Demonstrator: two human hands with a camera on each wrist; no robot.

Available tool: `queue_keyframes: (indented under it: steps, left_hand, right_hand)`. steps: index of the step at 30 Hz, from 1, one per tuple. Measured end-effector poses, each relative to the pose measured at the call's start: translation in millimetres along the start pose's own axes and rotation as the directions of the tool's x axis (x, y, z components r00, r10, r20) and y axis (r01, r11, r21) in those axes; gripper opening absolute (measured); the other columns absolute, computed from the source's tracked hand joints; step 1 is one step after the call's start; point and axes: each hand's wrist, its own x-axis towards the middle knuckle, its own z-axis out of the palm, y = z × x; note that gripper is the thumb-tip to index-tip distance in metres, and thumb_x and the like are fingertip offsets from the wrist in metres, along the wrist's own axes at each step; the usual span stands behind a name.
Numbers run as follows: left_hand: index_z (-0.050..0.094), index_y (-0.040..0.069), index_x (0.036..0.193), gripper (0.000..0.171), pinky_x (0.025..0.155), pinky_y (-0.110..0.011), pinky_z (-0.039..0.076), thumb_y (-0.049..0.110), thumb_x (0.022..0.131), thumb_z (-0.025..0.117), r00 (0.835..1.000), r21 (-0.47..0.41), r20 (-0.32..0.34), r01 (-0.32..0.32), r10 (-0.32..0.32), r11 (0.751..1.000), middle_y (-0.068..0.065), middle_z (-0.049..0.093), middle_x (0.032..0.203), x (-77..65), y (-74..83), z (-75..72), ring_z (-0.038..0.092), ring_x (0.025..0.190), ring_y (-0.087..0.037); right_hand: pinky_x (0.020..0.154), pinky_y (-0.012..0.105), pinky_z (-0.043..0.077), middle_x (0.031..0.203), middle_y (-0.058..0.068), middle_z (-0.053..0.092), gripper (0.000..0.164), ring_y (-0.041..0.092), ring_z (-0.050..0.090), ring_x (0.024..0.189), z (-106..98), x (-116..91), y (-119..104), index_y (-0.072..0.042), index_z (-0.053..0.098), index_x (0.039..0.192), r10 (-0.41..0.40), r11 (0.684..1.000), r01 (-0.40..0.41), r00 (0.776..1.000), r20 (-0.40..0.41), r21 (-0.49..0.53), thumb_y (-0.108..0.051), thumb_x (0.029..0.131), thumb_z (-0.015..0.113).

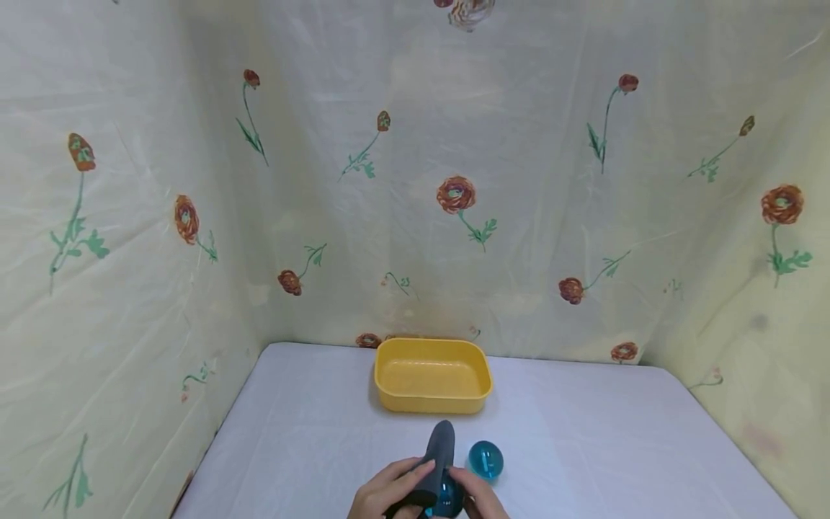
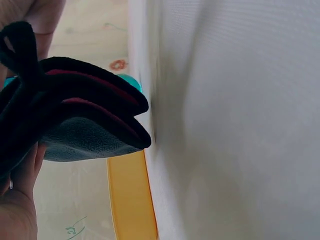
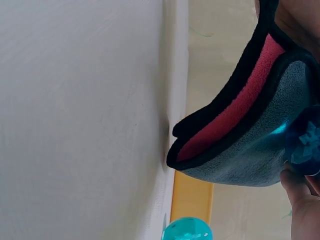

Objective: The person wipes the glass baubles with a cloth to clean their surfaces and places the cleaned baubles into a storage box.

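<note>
Two hands meet over the white table [image 1: 616, 432]: the left hand [image 1: 386, 491], fingers curled, grips a folded grey cloth [image 1: 441, 450], while the right hand [image 1: 481, 494] pinches a dark blue ball [image 1: 449, 499] against it. Its long axis runs away from the person, rounded tip toward the yellow tray [image 1: 431, 406] beyond; a teal ball [image 1: 485, 460] sits just right of the cloth.
</note>
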Motion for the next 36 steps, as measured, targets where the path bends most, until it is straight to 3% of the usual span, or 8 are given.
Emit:
queue_keyframes:
  steps: [3, 7, 10, 17, 24, 30, 36]
  left_hand:
    - [0.049, 0.040, 0.129, 0.038, 0.085, -0.017, 0.053, 0.028, 0.093, 0.052, 1.000, -0.011, 0.005, 0.000, 0.000, 1.000, 0.004, 0.056, 0.126, 0.2, -1.2, 0.0, 0.058, 0.105, -0.005]
    - [0.049, 0.040, 0.129, 0.038, 0.085, -0.017, 0.052, 0.028, 0.093, 0.051, 1.000, -0.016, 0.006, 0.000, 0.000, 1.000, 0.004, 0.056, 0.126, -0.1, -1.4, 0.3, 0.058, 0.106, -0.005]
    - [0.049, 0.040, 0.129, 0.037, 0.086, -0.017, 0.052, 0.028, 0.093, 0.051, 1.000, -0.015, 0.006, 0.006, -0.006, 1.000, 0.004, 0.056, 0.126, 0.0, -0.5, 0.7, 0.058, 0.106, -0.005]
    - [0.050, 0.042, 0.127, 0.037, 0.086, -0.017, 0.052, 0.029, 0.093, 0.052, 0.999, -0.012, 0.019, 0.044, -0.044, 0.999, 0.007, 0.055, 0.127, 0.9, 3.9, 1.3, 0.057, 0.105, -0.004]
    - [0.050, 0.044, 0.126, 0.036, 0.086, -0.017, 0.052, 0.029, 0.093, 0.053, 1.000, 0.022, -0.008, 0.006, -0.006, 1.000, 0.011, 0.054, 0.127, -0.8, 5.9, 1.2, 0.056, 0.105, -0.003]
    - [0.051, 0.042, 0.127, 0.035, 0.086, -0.017, 0.052, 0.036, 0.093, 0.050, 1.000, -0.012, -0.012, -0.023, 0.023, 1.000, 0.011, 0.054, 0.127, -2.6, 7.2, 1.7, 0.056, 0.103, -0.003]
    - [0.051, 0.041, 0.128, 0.037, 0.085, -0.015, 0.051, 0.035, 0.091, 0.052, 0.999, -0.056, 0.003, -0.040, 0.040, 0.998, 0.008, 0.053, 0.129, -4.7, 7.9, 2.3, 0.056, 0.104, -0.004]
  right_hand:
    - [0.099, 0.029, 0.047, 0.135, 0.008, 0.044, 0.066, 0.020, 0.048, 0.124, 1, -1, 6, -0.011, 0.041, 0.133, -0.090, 0.995, 0.090, 0.996, -0.006, -0.031, -0.046, 0.081, 0.063]
    - [0.098, 0.026, 0.048, 0.132, 0.002, 0.048, 0.056, 0.005, 0.049, 0.119, 5, -2, 5, -0.018, 0.046, 0.129, -0.076, 0.997, 0.074, 0.993, -0.090, -0.020, -0.033, 0.080, 0.069]
    - [0.096, 0.028, 0.049, 0.131, -0.001, 0.049, 0.054, 0.012, 0.051, 0.120, 7, -2, 1, -0.023, 0.048, 0.126, -0.008, 1.000, 0.007, 0.992, -0.123, -0.010, -0.031, 0.078, 0.071]
    - [0.096, 0.036, 0.050, 0.133, 0.003, 0.047, 0.065, 0.028, 0.047, 0.124, 2, 1, -9, -0.021, 0.048, 0.127, 0.151, 0.989, -0.150, 0.986, -0.068, 0.019, -0.053, 0.073, 0.067]
    - [0.090, 0.036, 0.053, 0.130, 0.009, 0.052, 0.069, 0.027, 0.053, 0.116, 1, 4, -6, -0.017, 0.050, 0.127, 0.182, 0.983, -0.180, 0.980, -0.084, 0.027, -0.058, 0.073, 0.065]
    - [0.089, 0.036, 0.054, 0.128, 0.015, 0.053, 0.080, 0.023, 0.057, 0.108, -2, 9, 8, -0.010, 0.042, 0.135, 0.203, 0.975, -0.201, 0.979, -0.010, 0.098, -0.060, 0.074, 0.061]
    - [0.080, 0.039, 0.056, 0.123, 0.021, 0.056, 0.106, 0.023, 0.061, 0.099, -1, 16, 31, -0.008, 0.036, 0.138, 0.212, 0.975, -0.213, 0.977, 0.019, 0.063, -0.083, 0.063, 0.044]
